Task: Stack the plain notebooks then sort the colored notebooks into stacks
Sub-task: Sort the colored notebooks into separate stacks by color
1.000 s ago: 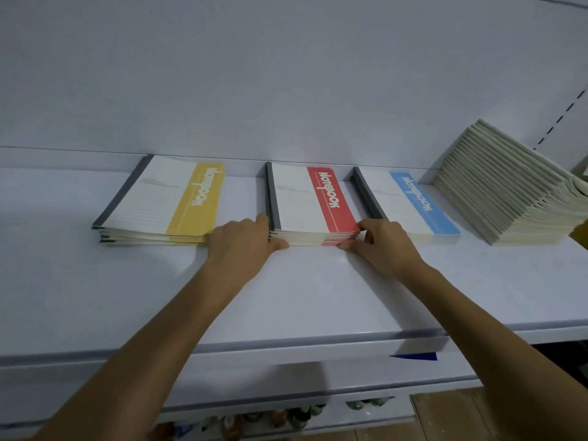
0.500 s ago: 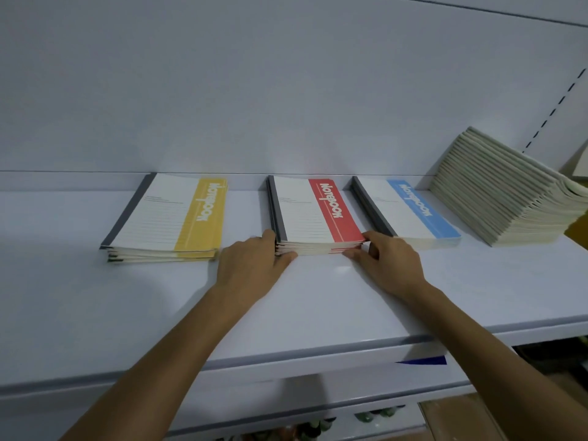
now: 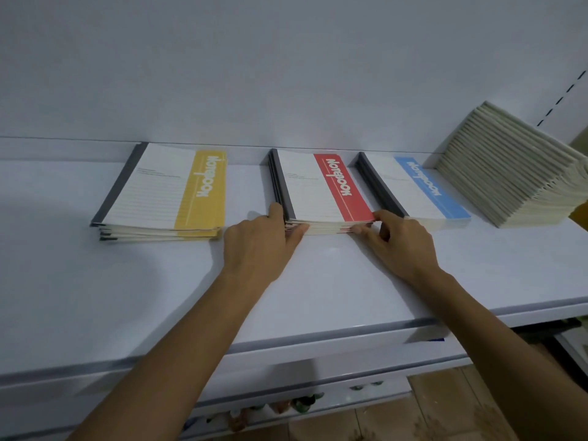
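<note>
Three stacks of colored notebooks lie in a row on a white shelf (image 3: 318,291): yellow (image 3: 165,192), red (image 3: 321,189) and blue (image 3: 420,189). The plain cream notebooks (image 3: 509,167) form a tall stack that leans at the far right. My left hand (image 3: 257,246) presses its straight fingers against the red stack's near left corner, thumb along the spine side. At the near right corner, my right hand (image 3: 397,243) pinches the red stack, thumb on top and index finger on the front edge.
The shelf's back wall (image 3: 286,74) rises just behind the stacks. The shelf's grey front lip (image 3: 318,342) runs below my forearms. A lower shelf with small items (image 3: 296,405) shows underneath. The yellow stack's lower notebooks are fanned out unevenly.
Both hands stay at the red stack's near corners, shifting only slightly against its edges. The view has shifted a little; the stacks hold their places.
</note>
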The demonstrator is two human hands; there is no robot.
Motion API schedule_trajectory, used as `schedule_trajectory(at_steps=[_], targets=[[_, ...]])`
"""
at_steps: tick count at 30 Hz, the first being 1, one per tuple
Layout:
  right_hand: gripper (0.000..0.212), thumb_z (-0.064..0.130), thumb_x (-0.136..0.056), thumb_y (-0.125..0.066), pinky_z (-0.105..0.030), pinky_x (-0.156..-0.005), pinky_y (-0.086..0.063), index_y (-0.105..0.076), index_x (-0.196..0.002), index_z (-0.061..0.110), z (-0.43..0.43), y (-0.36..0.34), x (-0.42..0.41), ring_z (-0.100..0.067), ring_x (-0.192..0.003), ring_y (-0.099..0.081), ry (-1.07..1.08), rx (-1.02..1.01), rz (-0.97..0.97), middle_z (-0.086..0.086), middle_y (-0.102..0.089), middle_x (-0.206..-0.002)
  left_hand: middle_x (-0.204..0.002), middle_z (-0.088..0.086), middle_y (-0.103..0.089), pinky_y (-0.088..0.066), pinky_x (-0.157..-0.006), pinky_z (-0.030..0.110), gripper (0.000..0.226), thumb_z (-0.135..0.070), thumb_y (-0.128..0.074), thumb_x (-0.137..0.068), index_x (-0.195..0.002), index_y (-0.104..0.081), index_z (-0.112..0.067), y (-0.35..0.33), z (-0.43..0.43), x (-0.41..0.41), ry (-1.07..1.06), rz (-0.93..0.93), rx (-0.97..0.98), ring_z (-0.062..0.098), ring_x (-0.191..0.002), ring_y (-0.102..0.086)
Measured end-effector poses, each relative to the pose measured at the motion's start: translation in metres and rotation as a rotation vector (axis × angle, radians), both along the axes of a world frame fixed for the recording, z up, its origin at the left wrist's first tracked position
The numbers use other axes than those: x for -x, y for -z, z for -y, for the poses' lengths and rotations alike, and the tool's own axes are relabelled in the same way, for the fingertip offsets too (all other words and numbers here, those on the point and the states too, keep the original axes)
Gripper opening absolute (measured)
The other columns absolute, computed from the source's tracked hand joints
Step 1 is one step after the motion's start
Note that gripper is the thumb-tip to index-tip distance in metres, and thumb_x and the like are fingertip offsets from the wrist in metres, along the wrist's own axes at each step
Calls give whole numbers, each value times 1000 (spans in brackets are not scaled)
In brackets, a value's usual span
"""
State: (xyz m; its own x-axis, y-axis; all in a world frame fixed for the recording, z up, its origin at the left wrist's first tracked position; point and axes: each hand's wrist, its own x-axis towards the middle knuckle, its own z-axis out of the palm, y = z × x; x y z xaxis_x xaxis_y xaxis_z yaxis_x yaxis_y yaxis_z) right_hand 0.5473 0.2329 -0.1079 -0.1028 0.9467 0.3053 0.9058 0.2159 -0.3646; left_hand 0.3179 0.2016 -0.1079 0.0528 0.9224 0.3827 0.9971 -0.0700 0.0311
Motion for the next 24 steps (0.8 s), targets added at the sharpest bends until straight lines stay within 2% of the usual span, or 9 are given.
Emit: schedule_trajectory(at_steps=[2, 5, 8, 10, 12, 14, 16, 19, 24], targets=[[68, 75, -69, -43, -27, -63, -45, -56, -104, 18, 1, 0, 3, -11, -61, -54, 33, 27, 52, 7, -59, -76, -87, 2, -64, -30, -51, 27, 60, -72, -28, -87, -102, -45, -16, 2, -2, 2, -1, 39, 22, 24, -74, -63], [68, 75, -67, -47, -27, -62, -44, -53, -104, 18, -1, 0, 3, -10, -60, -52, 21, 19, 50, 8, -58, -76, -89, 3, -66, -25, -48, 27, 51, -66, -32, -90, -96, -46, -18, 3, -5, 5, 45, 48, 40, 23, -76, -63], [56, 61, -79, -58, -21, -54, -38, -53, -110, 15, -2, 3, -1, -8, -56, -52, -10, -46, -49, 3, -60, -71, -89, 2, -66, -27, -48, 28, 45, -61, -37, -92, -98, -46, -17, 2, -3, 5, 86, 103, 22, 25, -74, -63], [48, 55, -83, -59, -21, -54, -36, -54, -109, 15, -1, 4, -2, -6, -55, -49, 2, -50, -31, 4, -58, -70, -88, 2, -66, -26, -47, 27, 43, -60, -37, -92, -95, -44, -18, 1, -2, 5, 81, 105, 11, 25, -73, -63], [46, 59, -81, -56, -24, -61, -40, -54, -98, 17, 0, 4, -1, -6, -56, -49, 26, -31, 5, 6, -56, -71, -88, 1, -66, -28, -49, 27, 42, -61, -35, -92, -89, -39, -20, 2, -1, 5, 75, 88, 13, 23, -72, -63], [46, 63, -79, -51, -26, -63, -43, -49, -90, 18, 0, 4, -1, -10, -60, -52, 18, -25, 39, 6, -58, -77, -90, 0, -65, -29, -49, 27, 44, -63, -33, -91, -92, -41, -20, 2, -1, 4, 90, 45, 19, 20, -74, -62], [48, 64, -78, -46, -24, -62, -41, -46, -91, 18, -1, 4, -2, -11, -61, -53, -40, -18, 66, 7, -58, -81, -94, -1, -64, -25, -46, 26, 51, -65, -31, -91, -101, -45, -17, 0, -2, 3, 106, 2, 41, 19, -77, -62], [51, 68, -76, -44, -21, -57, -40, -41, -93, 19, -2, 1, -3, -7, -56, -52, -99, -7, 20, 5, -61, -79, -93, 0, -64, -18, -43, 25, 49, -62, -31, -92, -101, -45, -16, -1, -3, 4, 114, -9, 46, 20, -74, -61], [57, 75, -70, -46, -20, -54, -32, -40, -92, 22, 3, 1, 3, -3, -54, -43, 36, -4, 107, 16, -45, -71, -84, 1, -65, -27, -49, 26, 52, -69, -33, -87, -89, -44, -18, 4, -1, 4, 39, 39, 22, 22, -70, -62]])
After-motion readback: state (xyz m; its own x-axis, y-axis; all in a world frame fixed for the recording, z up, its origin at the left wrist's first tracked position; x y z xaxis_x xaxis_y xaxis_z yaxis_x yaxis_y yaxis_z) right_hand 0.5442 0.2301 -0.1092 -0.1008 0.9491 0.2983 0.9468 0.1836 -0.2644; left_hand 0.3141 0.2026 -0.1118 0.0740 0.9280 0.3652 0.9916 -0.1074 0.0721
